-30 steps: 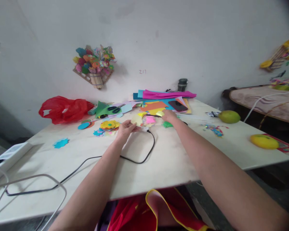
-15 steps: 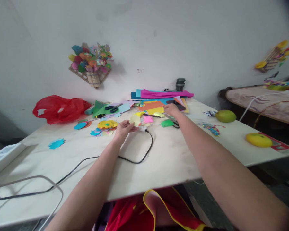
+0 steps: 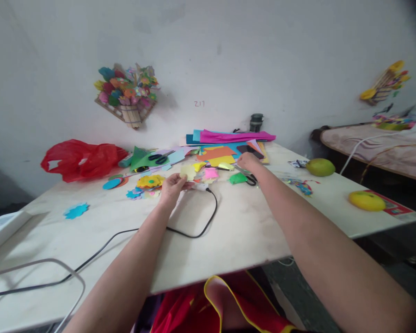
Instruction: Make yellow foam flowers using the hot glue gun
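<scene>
My left hand (image 3: 173, 187) pinches a pale yellow paper piece (image 3: 188, 172) at the middle of the table. Just right of its fingers lies a white device (image 3: 200, 186) with a black cable. Farther right, my right hand (image 3: 248, 162) is closed near the front of a dark phone (image 3: 251, 151); what its fingers hold, if anything, is hidden. Below that hand are scissors (image 3: 251, 179) and a green packet (image 3: 238, 178). A pink packet (image 3: 211, 173) lies between the hands. Yellow paper flowers (image 3: 150, 181) sit left of my left hand.
Coloured sheets (image 3: 218, 153) and a magenta roll (image 3: 237, 136) lie at the back. A red plastic bag (image 3: 83, 159) and black scissors (image 3: 158, 158) are at the back left. Two yellow-green fruits (image 3: 320, 167) stand at the right; a white power strip (image 3: 5, 229) is at the left edge.
The view has shifted slightly. My left hand has moved a little left of the pale yellow paper's centre; my right hand stays near the phone with its fingers drawn in.
</scene>
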Motion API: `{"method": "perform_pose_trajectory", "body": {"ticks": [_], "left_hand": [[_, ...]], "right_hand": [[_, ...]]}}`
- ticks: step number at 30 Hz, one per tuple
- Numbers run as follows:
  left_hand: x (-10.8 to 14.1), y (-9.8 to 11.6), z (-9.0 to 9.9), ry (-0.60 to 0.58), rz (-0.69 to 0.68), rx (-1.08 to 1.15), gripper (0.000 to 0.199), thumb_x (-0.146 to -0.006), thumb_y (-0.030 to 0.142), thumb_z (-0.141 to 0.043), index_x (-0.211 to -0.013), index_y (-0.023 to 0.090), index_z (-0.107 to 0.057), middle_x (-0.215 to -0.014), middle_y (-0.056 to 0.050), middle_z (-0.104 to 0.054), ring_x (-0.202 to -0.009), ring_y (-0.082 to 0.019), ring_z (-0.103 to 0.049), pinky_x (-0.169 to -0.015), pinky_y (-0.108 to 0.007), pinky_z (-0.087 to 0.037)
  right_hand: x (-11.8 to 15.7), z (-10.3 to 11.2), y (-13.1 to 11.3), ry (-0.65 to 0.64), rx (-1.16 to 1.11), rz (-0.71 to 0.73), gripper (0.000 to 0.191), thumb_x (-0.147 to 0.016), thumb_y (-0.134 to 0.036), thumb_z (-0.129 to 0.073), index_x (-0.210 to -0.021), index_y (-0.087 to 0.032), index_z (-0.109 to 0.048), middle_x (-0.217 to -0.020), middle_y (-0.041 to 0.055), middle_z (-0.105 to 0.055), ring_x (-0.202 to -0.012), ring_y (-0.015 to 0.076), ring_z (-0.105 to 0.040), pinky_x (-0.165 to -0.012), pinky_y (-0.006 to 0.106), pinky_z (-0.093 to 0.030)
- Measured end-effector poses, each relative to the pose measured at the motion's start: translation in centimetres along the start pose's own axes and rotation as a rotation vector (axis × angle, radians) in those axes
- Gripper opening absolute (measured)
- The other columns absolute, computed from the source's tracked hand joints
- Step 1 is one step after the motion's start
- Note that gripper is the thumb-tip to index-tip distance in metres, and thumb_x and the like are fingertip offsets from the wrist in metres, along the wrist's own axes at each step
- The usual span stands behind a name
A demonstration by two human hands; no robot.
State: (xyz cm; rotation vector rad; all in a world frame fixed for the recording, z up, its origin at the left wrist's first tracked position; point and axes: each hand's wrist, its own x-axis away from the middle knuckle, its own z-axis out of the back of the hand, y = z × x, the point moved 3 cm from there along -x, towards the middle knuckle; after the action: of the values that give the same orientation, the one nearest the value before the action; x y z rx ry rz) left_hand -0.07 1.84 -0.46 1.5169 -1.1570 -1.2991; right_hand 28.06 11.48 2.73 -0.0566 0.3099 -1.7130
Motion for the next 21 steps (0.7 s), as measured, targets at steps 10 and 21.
{"method": "perform_pose_trajectory", "body": {"ticks": [10,21], "left_hand": [[-0.4,0.2,0.7,0.108,-0.067,0.091,0.035,-0.058,0.036,-0.073,-0.077,0.012,-0.054,-0.059,0.000,-0.061,-0.062,-0.017,-0.066,-0.065,-0.028,-0.054],[-0.2,0.2,0.5,0.095,-0.034,0.089,0.040,-0.058,0.039,-0.073,-0.079,0.012,-0.054,-0.061,-0.001,-0.062,-0.061,-0.018,-0.066,-0.064,-0.028,-0.053]], "right_hand": [[1.5,-2.1,-4.4,0.110,-0.042,0.267,0.031,-0.076,-0.021,-0.050,-0.102,-0.023,-0.067,-0.108,0.0056,-0.065,-0.100,0.0200,-0.057,-0.082,0.026,-0.041],[4.4,-2.7,-10.5,0.068,0.011,0.465,0.030,-0.082,-0.029,-0.045,-0.102,-0.024,-0.066,-0.103,0.0052,-0.066,-0.096,0.0205,-0.058,-0.080,0.028,-0.040]]}}
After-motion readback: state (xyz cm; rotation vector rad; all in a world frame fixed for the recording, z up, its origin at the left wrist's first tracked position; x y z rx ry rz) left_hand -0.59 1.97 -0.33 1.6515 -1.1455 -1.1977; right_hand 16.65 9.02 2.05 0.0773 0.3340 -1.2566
